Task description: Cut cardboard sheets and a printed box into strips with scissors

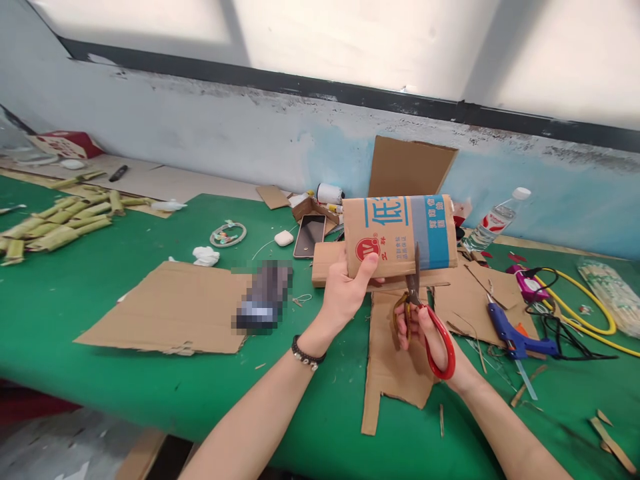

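My left hand [345, 290] grips a piece of printed cardboard [385, 237] by its lower left part, thumb on the front. Blue and red lettering covers the board, with a blue band at its right. In my right hand [430, 340] are scissors [443, 347] with red handles, the fingers through the loops. Their blades point up at the lower edge of the printed cardboard, one blade in front of it. Behind and below lies a folded cardboard strip [327, 257]. Under my right hand a cut cardboard sheet [380, 340] rests on the green table.
A blue glue gun [515, 333] with black cord and yellow cable [600, 297] lies right. A water bottle [495, 220] leans behind. A phone [310, 235], a flat cardboard sheet [175, 307] and cut green stalks [65, 223] spread leftward. Another cardboard sheet [410, 163] leans on the wall.
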`<state>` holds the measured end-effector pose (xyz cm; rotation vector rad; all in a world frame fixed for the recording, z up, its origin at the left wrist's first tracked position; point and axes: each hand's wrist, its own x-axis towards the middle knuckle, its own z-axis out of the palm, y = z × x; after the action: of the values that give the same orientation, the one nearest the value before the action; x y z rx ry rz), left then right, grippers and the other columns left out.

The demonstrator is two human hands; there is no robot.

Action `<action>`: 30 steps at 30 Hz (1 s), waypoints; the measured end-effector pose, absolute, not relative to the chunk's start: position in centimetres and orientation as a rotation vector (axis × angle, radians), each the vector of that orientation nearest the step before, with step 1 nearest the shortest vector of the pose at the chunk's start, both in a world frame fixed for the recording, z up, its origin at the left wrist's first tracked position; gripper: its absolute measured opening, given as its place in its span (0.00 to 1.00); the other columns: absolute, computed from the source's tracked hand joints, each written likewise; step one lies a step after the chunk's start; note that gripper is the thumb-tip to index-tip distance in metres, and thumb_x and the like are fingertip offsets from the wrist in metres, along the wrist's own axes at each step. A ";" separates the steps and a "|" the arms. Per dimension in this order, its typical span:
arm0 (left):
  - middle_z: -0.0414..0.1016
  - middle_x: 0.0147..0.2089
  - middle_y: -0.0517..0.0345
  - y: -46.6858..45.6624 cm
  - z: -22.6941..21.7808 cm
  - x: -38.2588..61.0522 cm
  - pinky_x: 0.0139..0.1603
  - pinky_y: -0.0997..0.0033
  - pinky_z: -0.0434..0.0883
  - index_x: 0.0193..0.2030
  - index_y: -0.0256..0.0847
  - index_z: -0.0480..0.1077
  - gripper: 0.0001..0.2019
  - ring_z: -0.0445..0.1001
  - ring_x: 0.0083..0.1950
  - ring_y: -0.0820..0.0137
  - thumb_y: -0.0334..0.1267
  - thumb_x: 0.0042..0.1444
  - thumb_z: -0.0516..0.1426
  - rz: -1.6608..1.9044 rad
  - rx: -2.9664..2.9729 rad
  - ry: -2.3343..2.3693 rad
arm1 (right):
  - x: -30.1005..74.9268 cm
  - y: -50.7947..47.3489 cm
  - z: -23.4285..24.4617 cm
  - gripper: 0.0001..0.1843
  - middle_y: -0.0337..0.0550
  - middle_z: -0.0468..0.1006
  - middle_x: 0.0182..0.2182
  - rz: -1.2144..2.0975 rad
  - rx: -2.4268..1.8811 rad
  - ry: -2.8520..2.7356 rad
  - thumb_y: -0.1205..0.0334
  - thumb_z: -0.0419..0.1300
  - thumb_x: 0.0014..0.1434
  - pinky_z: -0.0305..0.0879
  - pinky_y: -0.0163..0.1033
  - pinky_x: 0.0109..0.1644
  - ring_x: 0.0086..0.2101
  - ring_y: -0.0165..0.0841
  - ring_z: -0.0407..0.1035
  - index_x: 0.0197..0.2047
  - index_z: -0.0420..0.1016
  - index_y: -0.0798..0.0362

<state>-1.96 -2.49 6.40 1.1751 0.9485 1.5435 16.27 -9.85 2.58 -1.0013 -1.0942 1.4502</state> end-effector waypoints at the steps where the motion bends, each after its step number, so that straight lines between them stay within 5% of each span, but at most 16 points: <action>1: 0.87 0.62 0.40 -2.5 6.4 -2.0 0.41 0.53 0.92 0.54 0.40 0.88 0.29 0.90 0.51 0.46 0.65 0.62 0.70 1.538 1.174 0.949 | 16.3 -9.8 2.5 0.39 0.39 0.75 0.29 1.439 -1.013 -1.116 0.17 0.66 0.62 0.70 0.42 0.33 0.24 0.33 0.69 0.39 0.74 0.48; 8: 0.91 0.46 0.45 -2.0 5.8 -2.1 0.38 0.58 0.90 0.47 0.39 0.86 0.29 0.88 0.36 0.56 0.67 0.63 0.69 1.496 1.162 0.994 | 16.8 -9.8 1.9 0.38 0.39 0.74 0.32 1.445 -0.984 -1.202 0.17 0.62 0.66 0.70 0.44 0.36 0.27 0.35 0.67 0.46 0.77 0.48; 16: 0.88 0.61 0.42 -1.7 6.2 -2.5 0.36 0.68 0.88 0.54 0.36 0.85 0.29 0.89 0.50 0.55 0.63 0.64 0.70 1.638 1.252 1.029 | 17.5 -9.6 0.1 0.42 0.43 0.75 0.36 1.632 -0.818 -1.197 0.16 0.57 0.68 0.70 0.47 0.38 0.28 0.35 0.64 0.52 0.81 0.49; 22: 0.90 0.50 0.44 -0.8 5.8 -3.3 0.33 0.69 0.86 0.50 0.35 0.85 0.31 0.89 0.44 0.57 0.66 0.62 0.70 1.658 1.172 1.057 | 17.6 -10.3 0.9 0.40 0.42 0.74 0.38 1.640 -0.764 -1.279 0.20 0.53 0.73 0.70 0.47 0.42 0.31 0.35 0.64 0.57 0.80 0.48; 30: 0.89 0.49 0.46 -1.2 5.5 -2.8 0.34 0.69 0.87 0.53 0.35 0.85 0.30 0.86 0.40 0.63 0.64 0.65 0.69 1.630 1.283 1.013 | 17.8 -9.9 2.0 0.43 0.41 0.74 0.36 1.659 -0.778 -1.240 0.16 0.57 0.67 0.69 0.45 0.39 0.28 0.33 0.64 0.53 0.79 0.50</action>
<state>-2.85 -1.21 5.55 1.2832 1.0129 1.6297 17.77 -9.90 2.03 -0.7781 -1.2399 1.6595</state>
